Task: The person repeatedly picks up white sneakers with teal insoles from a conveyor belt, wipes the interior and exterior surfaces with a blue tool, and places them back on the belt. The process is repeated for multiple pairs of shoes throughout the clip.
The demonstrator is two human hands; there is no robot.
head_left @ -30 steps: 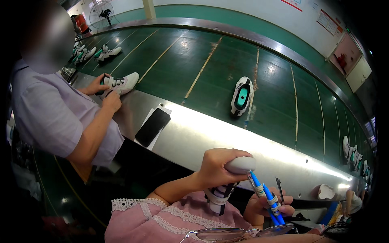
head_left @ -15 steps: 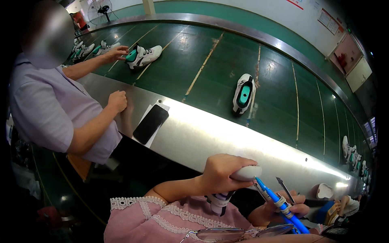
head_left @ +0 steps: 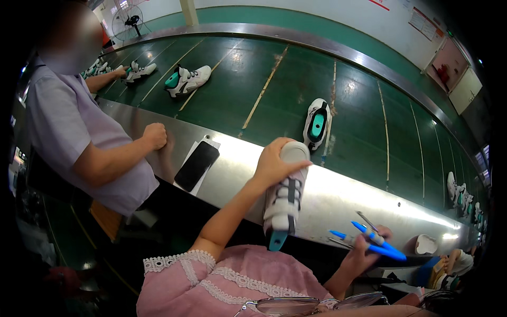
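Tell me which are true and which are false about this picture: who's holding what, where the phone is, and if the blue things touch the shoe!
1. The left hand holds a white shoe. True.
2. The right hand is empty. False: it holds blue pen-like tools and a thin metal tool.
3. The black phone lies on the green surface. False: it lies on white paper on the metal ledge.
4. A blue tip touches the held shoe. False: there is a gap between them.
5. The held shoe has a teal piece at its lower end. True.
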